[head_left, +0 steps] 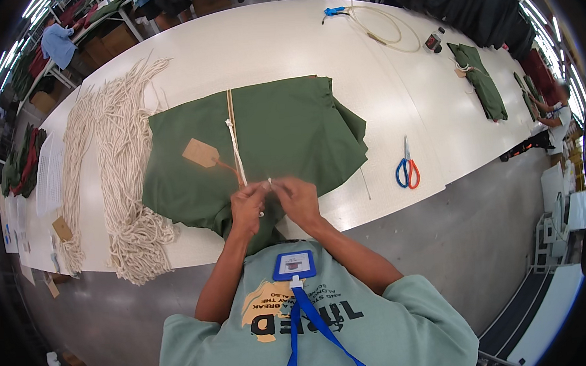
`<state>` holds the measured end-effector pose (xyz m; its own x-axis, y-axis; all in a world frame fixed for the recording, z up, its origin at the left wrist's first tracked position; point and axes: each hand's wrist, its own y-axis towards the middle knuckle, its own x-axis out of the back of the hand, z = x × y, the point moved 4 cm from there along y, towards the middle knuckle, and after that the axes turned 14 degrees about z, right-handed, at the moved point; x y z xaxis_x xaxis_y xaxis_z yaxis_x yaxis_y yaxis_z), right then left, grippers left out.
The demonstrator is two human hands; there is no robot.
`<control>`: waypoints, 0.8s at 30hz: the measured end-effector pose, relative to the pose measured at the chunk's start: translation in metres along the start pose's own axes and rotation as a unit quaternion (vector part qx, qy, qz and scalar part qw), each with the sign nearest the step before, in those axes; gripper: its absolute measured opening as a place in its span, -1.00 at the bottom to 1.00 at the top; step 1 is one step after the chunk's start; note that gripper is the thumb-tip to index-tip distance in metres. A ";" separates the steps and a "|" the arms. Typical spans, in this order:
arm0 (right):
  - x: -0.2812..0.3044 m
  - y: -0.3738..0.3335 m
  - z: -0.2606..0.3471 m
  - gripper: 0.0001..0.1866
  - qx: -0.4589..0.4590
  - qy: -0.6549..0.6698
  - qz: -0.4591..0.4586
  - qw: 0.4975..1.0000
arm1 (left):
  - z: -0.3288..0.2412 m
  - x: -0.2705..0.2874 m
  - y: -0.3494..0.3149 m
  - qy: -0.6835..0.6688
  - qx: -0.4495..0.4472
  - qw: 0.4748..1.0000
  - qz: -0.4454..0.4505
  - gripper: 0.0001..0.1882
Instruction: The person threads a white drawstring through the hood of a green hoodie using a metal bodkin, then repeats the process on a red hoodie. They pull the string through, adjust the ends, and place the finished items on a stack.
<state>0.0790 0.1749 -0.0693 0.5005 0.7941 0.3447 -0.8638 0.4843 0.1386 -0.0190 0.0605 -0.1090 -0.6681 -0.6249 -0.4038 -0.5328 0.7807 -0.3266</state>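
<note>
While flat on the table (286, 44), green garment (284, 137); both hands (274, 200) pinching its white cord (235, 146).

Cord end (268, 181) pinched between fingertips — too small to tell; garment's (283, 127) near edge hidden under hands.

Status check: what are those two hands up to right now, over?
Left hand and right hand both pinching white cord. Cord lies on green garment. Paper tag beside it; scissors well clear.
</note>
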 end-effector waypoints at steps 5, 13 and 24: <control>0.002 0.001 0.004 -0.94 0.048 -0.053 -0.004 0.997 | -0.013 -0.004 -0.005 0.070 -0.063 0.995 0.031 -0.80; 0.010 -0.002 0.007 -0.94 0.030 -0.064 0.020 0.997 | -0.032 -0.011 -0.015 0.247 -0.092 0.963 0.052 -0.80; 0.026 -0.008 0.024 -0.87 -0.021 0.010 0.077 0.997 | -0.035 -0.005 -0.014 0.282 -0.104 0.950 0.079 -0.87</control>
<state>0.0979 0.1831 -0.0391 0.3627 0.8673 0.3409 -0.9279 0.3701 0.0455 -0.0265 0.0522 -0.0726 -0.8896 -0.4439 0.1078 -0.4539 0.8854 -0.1000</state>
